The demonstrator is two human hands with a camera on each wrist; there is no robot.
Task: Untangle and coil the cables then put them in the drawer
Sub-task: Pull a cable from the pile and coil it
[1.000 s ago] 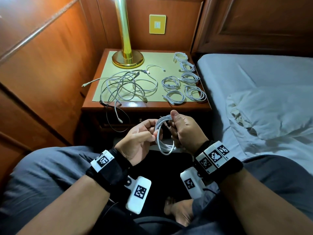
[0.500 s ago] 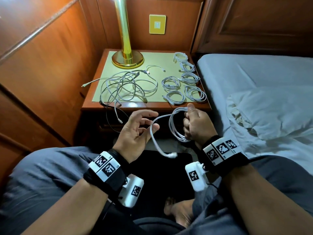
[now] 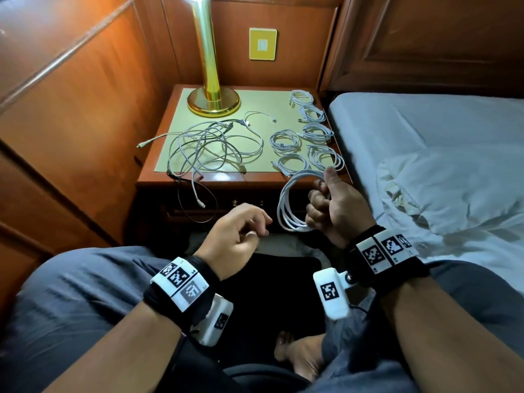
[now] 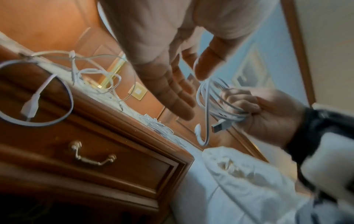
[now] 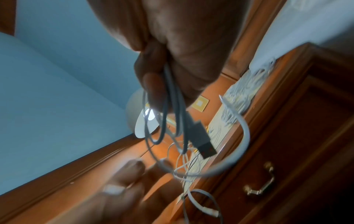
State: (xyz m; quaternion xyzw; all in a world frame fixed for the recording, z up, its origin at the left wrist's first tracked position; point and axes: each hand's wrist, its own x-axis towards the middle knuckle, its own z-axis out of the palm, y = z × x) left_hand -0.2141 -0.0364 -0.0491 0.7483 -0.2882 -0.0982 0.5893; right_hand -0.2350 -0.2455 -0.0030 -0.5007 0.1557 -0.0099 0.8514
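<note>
My right hand [image 3: 330,207] grips a coiled white cable [image 3: 289,205] in front of the nightstand's right front corner; its USB plug [image 4: 220,126] [image 5: 203,144] and one loose end hang below the fist. My left hand [image 3: 241,231] hovers empty beside it, fingers loosely spread [image 4: 172,91]. A tangle of white and dark cables [image 3: 209,148] lies on the left of the nightstand top [image 3: 226,177], with ends drooping over the front edge. Several coiled cables [image 3: 309,143] sit in rows on the right. The drawer [image 4: 99,159] below is closed, with a brass handle [image 4: 91,157].
A brass lamp [image 3: 212,100] stands at the back of the nightstand. Wood panelling [image 3: 71,123] closes in the left side. The bed [image 3: 439,154] with a white pillow [image 3: 453,199] lies on the right. My grey-trousered knees [image 3: 71,293] fill the foreground.
My left hand has let go of the cable and drawn back. My right hand has carried the coil up and right, toward the nightstand's right front corner.
</note>
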